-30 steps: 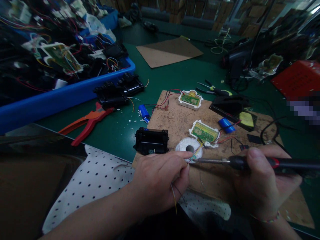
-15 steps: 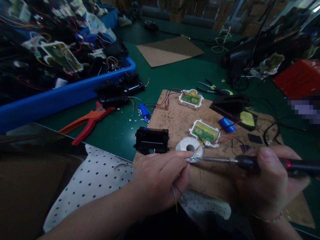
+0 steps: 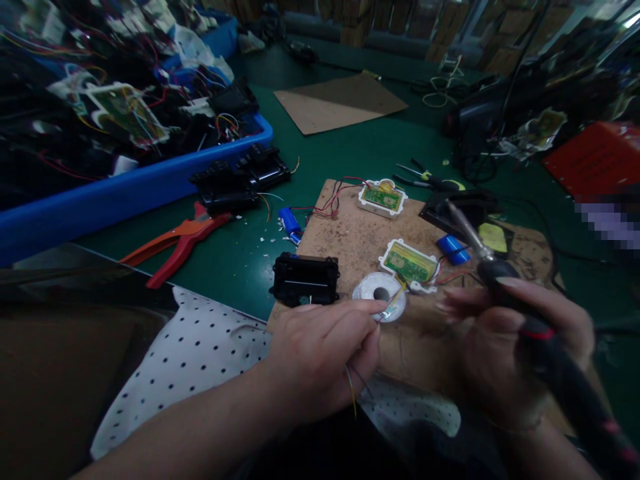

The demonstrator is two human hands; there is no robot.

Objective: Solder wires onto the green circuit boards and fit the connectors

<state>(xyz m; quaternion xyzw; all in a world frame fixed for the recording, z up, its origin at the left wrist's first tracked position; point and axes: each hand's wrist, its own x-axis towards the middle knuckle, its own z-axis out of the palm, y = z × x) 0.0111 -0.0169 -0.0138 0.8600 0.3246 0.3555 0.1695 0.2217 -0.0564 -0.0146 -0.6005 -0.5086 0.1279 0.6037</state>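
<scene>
My left hand (image 3: pixel 327 350) is closed, its index fingertip pressed on a tiny piece at the near edge of a white spool (image 3: pixel 368 288). Thin wires (image 3: pixel 352 393), one of them yellow, trail from beneath its curled fingers. Gripped in my right hand (image 3: pixel 520 340), which is blurred, is a soldering iron (image 3: pixel 467 230); its tip points up and away, clear of the spool. Just behind the spool lies a green circuit board in a white frame (image 3: pixel 411 262), with yellow and dark wires running to the spool. A black plastic housing (image 3: pixel 305 280) stands left of the spool.
A brown work board (image 3: pixel 345 233) carries another framed circuit board (image 3: pixel 383 198) and a blue cylinder (image 3: pixel 453 249). Red-handled pliers (image 3: pixel 183 243) lie left, before a blue bin (image 3: pixel 130 190) heaped with wired parts. Farther back are smaller pliers (image 3: pixel 433 179) and a red box (image 3: pixel 595 160).
My right hand has lifted the soldering iron off the spool and swung its tip upward and away. My left hand has stayed in place on the spool.
</scene>
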